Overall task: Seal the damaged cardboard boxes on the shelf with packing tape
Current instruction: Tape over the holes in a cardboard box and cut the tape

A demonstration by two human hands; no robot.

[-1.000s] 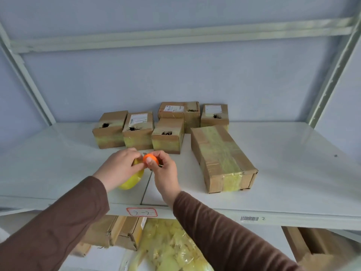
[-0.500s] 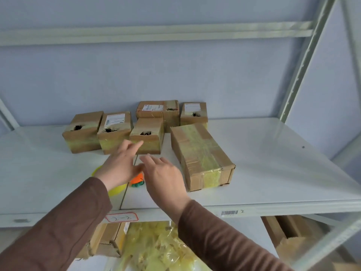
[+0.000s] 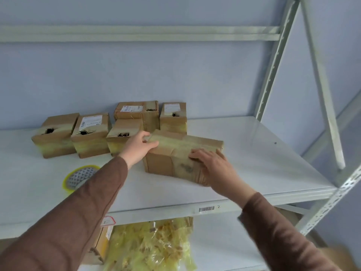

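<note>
A long cardboard box (image 3: pixel 172 153) wrapped in yellowish tape lies on the white shelf (image 3: pixel 254 163), tipped up onto one long side. My left hand (image 3: pixel 139 146) grips its far left corner, thumb on top. My right hand (image 3: pixel 213 167) holds its near right end, fingers spread over the taped face. Behind and to the left stand several small cardboard boxes (image 3: pixel 89 133) with torn holes in their tops. The yellow tape roll (image 3: pixel 80 178) lies flat on the shelf to the left, partly hidden by my left sleeve.
A grey metal upright (image 3: pixel 273 61) and slanted brace (image 3: pixel 322 85) bound the shelf on the right. On the lower shelf sit a bag of crumpled yellow tape scraps (image 3: pixel 152 245) and a cardboard box (image 3: pixel 99 243).
Both hands let go of the tape roll and an orange tool, reached right, and took hold of the long box, turning it across the shelf. The roll now lies on the shelf.
</note>
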